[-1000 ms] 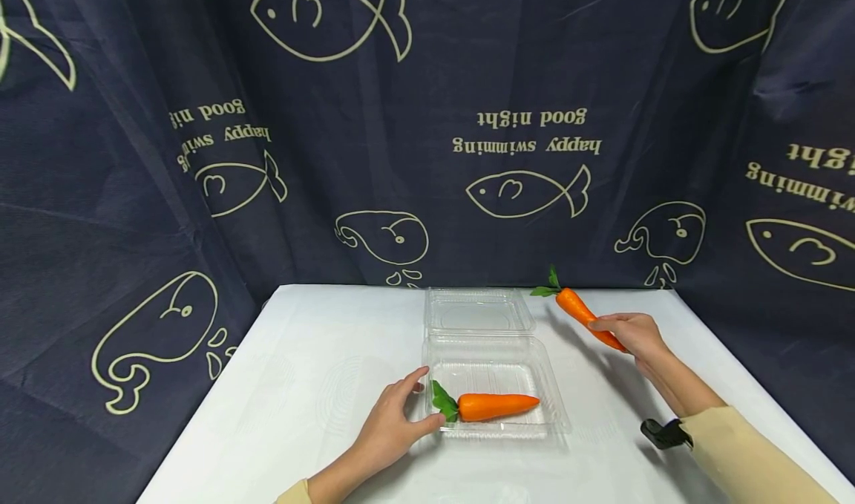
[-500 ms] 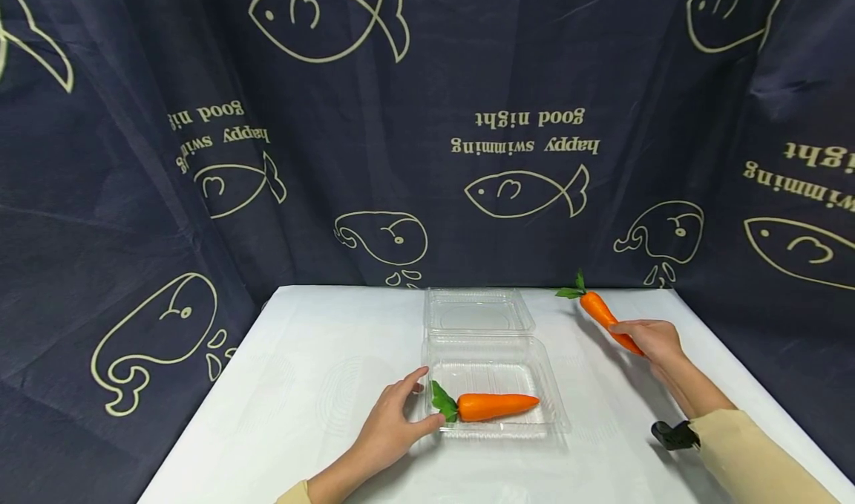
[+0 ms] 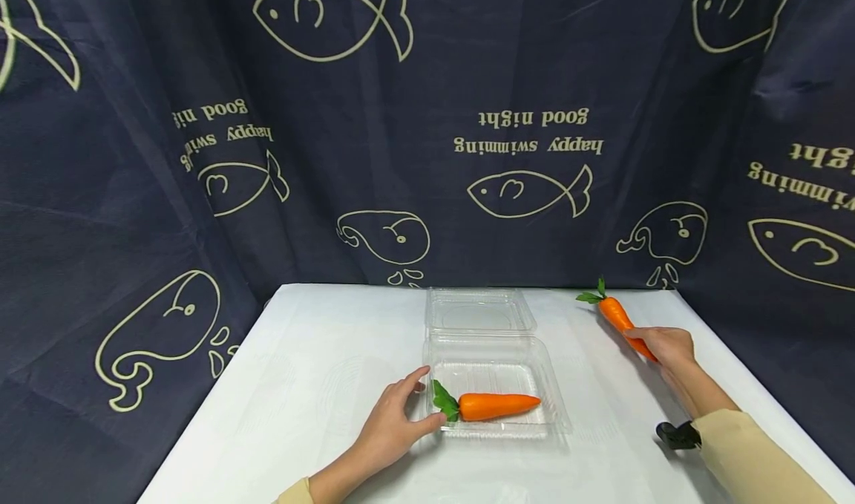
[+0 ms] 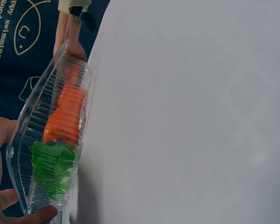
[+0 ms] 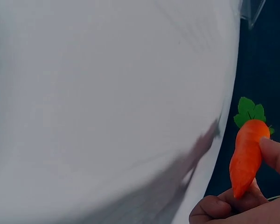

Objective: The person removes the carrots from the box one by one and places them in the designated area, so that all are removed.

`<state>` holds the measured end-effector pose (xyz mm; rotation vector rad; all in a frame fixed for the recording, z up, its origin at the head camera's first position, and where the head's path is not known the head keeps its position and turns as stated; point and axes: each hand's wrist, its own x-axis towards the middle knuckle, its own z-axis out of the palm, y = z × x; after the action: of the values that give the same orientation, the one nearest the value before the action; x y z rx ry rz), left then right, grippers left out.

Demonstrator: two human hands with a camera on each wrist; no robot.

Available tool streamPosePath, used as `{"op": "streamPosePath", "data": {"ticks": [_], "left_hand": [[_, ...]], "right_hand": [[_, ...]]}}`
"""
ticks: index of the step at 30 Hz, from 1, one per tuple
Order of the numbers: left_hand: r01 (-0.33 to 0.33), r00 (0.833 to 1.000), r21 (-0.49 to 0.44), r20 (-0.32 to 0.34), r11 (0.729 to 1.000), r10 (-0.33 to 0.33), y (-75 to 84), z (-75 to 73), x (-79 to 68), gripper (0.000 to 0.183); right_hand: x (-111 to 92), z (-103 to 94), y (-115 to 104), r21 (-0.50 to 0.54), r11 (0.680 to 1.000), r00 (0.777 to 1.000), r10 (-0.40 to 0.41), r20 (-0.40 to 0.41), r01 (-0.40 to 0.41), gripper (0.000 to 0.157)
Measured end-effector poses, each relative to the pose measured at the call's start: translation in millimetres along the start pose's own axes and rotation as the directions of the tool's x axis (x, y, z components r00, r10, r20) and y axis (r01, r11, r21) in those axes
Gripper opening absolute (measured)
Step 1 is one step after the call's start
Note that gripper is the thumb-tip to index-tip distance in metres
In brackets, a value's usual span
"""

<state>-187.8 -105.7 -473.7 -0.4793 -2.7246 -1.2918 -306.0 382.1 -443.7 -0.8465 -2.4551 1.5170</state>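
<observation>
An orange carrot (image 3: 617,315) with green leaves is pinched between the thumb and fingers of my right hand (image 3: 670,348), near the table's back right. Its leaves point up and to the left; in the right wrist view the carrot (image 5: 246,154) is held apart from the white tabletop. My left hand (image 3: 387,426) touches the left side of a clear plastic box (image 3: 494,374), thumb and fingers spread along its edge. A second carrot (image 3: 499,407) lies in the box's near half, leaves toward my left hand; through the ribbed wall it also shows in the left wrist view.
The box's lid (image 3: 477,311) lies folded back, away from me. Under everything is a white tabletop (image 3: 300,385). A dark blue curtain (image 3: 427,133) with fish and whale drawings hangs behind and at both sides. A black strap device (image 3: 677,436) sits on my right wrist.
My right hand has carried its carrot to the right and slightly toward me, away from the box. The left hand and the carrot in the box have stayed in place.
</observation>
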Motion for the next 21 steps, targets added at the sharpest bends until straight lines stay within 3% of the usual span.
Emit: {"op": "streamPosePath", "data": {"ticks": [6, 21], "left_hand": [[0.001, 1.000, 0.004, 0.003, 1.000, -0.001, 0.1, 0.2, 0.3, 0.080], [0.009, 1.000, 0.000, 0.005, 1.000, -0.009, -0.6, 0.2, -0.3, 0.082]], "right_hand": [[4, -0.5, 6, -0.011, 1.000, 1.000, 0.009, -0.023, -0.009, 0.059], [12, 6.9, 6, -0.014, 0.993, 0.993, 0.119, -0.020, -0.119, 0.068]]}}
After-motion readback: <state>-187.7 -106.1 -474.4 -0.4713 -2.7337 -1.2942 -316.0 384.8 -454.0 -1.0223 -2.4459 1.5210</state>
